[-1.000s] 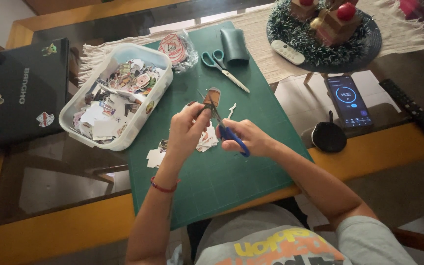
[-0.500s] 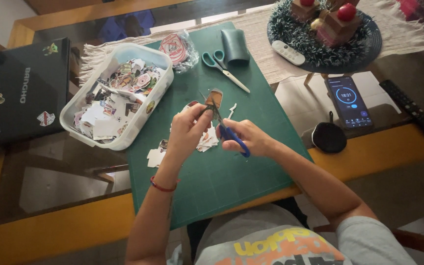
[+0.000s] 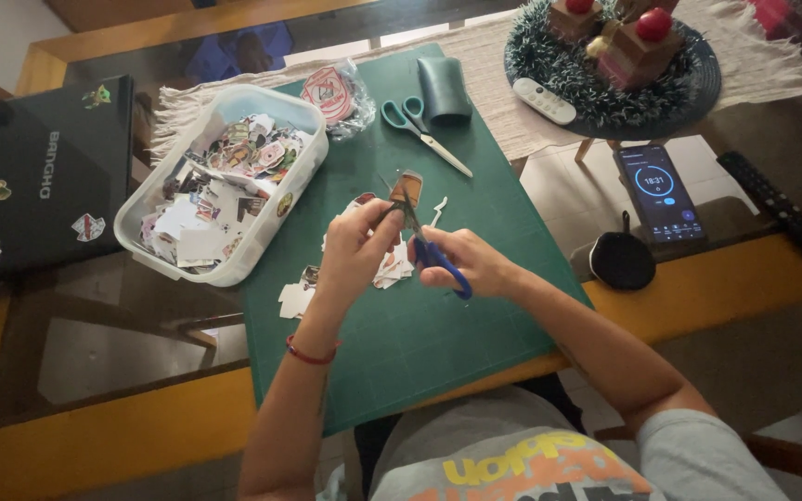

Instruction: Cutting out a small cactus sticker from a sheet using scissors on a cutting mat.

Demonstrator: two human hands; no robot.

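On the green mat [image 3: 438,353], left hand [image 3: 355,255] pinches a half-trimmed sticker [image 3: 407,188], right hand [image 3: 466,264] grips blue scissors [image 3: 433,250]; offcuts [image 3: 392,269] lie beneath, a full tub [image 3: 303,139] remains.

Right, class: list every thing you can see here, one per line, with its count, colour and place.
Cutting mat: one, green, table centre.
Tub of paper cutouts: one, white, mat's left edge.
Teal scissors: one, mat's top.
Laptop: one, black, far left.
Phone: one, black, right of mat.
Wreath tray: one, dark green, top right.
Blue scissors: one, in right hand.
Small cutout: one, brown, in left hand.
Left hand: pinches cutout.
Right hand: grips scissors.
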